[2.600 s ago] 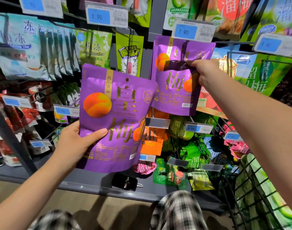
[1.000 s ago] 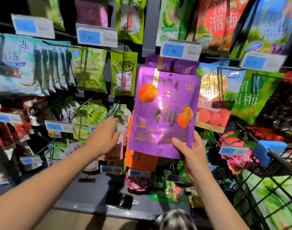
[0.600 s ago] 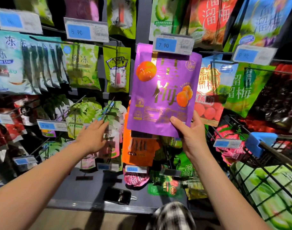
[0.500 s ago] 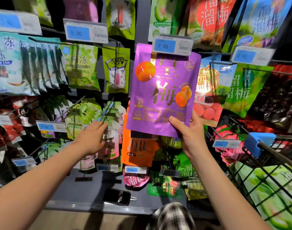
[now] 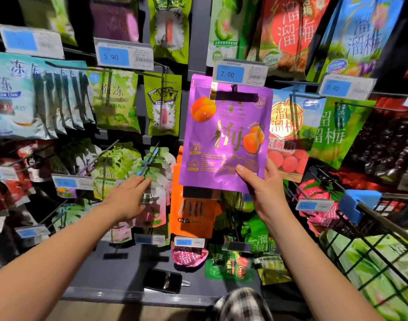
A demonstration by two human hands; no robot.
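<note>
**Right hand** (image 5: 265, 193): clasped on the lower right corner of the purple pouch (image 5: 226, 135), with the thumb laid across the front and the fingers hidden behind. The pouch is held upright, print facing outward.

**Left hand** (image 5: 126, 200): nothing is grasped. The fingers are stretched out straight, and the tips are set against the pink-and-green pouches (image 5: 152, 205) hung to the lower left of the purple pouch.

**Price tag** (image 5: 240, 72): marked 7.90 and mounted directly above the purple pouch, whose top edge is overlapped by it. A dark shadow is cast across the pouch's upper print.

**Orange pouch** (image 5: 193, 216): hung directly beneath the purple pouch, its upper part covered by the purple pouch's bottom edge.

**Red-and-white pouch** (image 5: 288, 140): hung just right of the purple pouch, its left edge covered.

**Lime pouch** (image 5: 162, 105): hung left of the purple pouch, apart from it.

**Phone** (image 5: 163, 280): laid flat on the grey shelf (image 5: 105, 281), well below the purple pouch.

**Cart** (image 5: 360, 202): wire-sided with a blue corner piece, seen to the lower right of the purple pouch.
</note>
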